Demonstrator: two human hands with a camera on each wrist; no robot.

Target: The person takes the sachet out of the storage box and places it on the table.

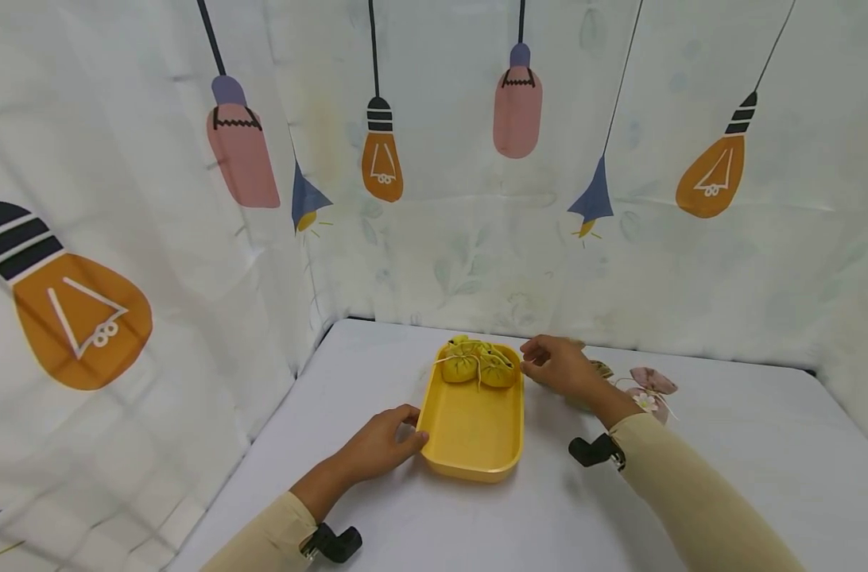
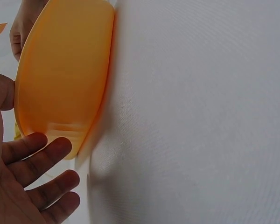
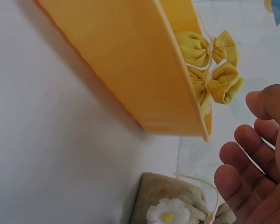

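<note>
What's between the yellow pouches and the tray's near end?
Only the bare tray floor separates the yellow pouches from that end, in the head view.

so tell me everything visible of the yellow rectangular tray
The yellow rectangular tray, smooth and plastic-looking, has rounded corners, raised walls and a rim. It sits upright on the white table, lengthwise front to back. Two yellow cloth pouches lie in its far end; the rest is bare. The left hand seems to touch the rim with its thumb; the right hand is apart, beside the far right corner.
</note>
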